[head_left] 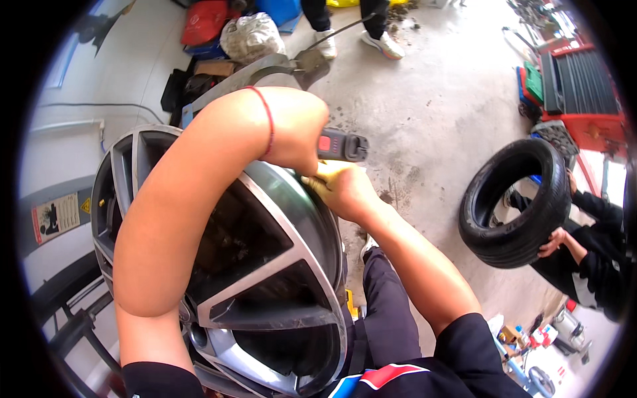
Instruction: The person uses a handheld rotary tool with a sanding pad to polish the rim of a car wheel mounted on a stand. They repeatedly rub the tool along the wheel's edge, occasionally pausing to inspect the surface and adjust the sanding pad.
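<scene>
Toward eight o'clock, the wheel (255, 275) is metal, its spoke edges bright and smooth with a satin sheen, its inner faces dark and semi-gloss; its barrel (298, 205) shines with a greenish gloss. Just above the centre, toward one o'clock, the tool end (342, 144) looks like matt dark plastic with a red inset. At three o'clock the tyre (547, 199) is black rubber, grooved on the tread. The cabinet (597, 129) at two o'clock looks like glossy red-painted metal. Crinkled, thin white plastic forms the bag (252, 36) at eleven; matt dark cloth, the trousers (388, 305) at five.
</scene>
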Action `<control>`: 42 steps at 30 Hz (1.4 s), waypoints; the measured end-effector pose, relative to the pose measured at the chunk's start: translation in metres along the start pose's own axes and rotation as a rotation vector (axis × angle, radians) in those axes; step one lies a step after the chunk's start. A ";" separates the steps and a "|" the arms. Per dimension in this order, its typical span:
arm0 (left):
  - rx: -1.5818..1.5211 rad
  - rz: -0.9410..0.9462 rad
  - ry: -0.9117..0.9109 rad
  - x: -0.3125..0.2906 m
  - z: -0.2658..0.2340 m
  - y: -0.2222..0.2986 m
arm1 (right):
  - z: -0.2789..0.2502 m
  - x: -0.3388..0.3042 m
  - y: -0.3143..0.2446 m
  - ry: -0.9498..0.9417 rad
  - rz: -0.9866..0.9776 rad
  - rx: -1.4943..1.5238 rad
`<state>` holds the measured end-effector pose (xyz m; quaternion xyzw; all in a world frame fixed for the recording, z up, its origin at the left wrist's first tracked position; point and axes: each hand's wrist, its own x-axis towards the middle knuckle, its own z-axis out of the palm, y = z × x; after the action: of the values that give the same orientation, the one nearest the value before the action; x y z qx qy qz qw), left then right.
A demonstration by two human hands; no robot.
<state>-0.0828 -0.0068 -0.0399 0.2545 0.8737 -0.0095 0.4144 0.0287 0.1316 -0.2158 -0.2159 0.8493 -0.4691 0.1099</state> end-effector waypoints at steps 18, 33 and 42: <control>-0.063 0.013 -0.042 -0.004 -0.001 -0.046 | -0.002 -0.077 0.019 0.249 0.163 0.226; -0.145 0.028 -0.045 -0.003 -0.005 -0.056 | -0.003 -0.029 0.014 -0.002 -0.142 -0.077; -0.080 0.060 0.013 -0.002 0.003 -0.061 | 0.005 -0.018 0.029 0.014 -0.281 -0.166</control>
<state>-0.1076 -0.0616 -0.0525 0.2639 0.8681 0.0395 0.4185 0.0385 0.1498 -0.2436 -0.3376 0.8474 -0.4095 0.0194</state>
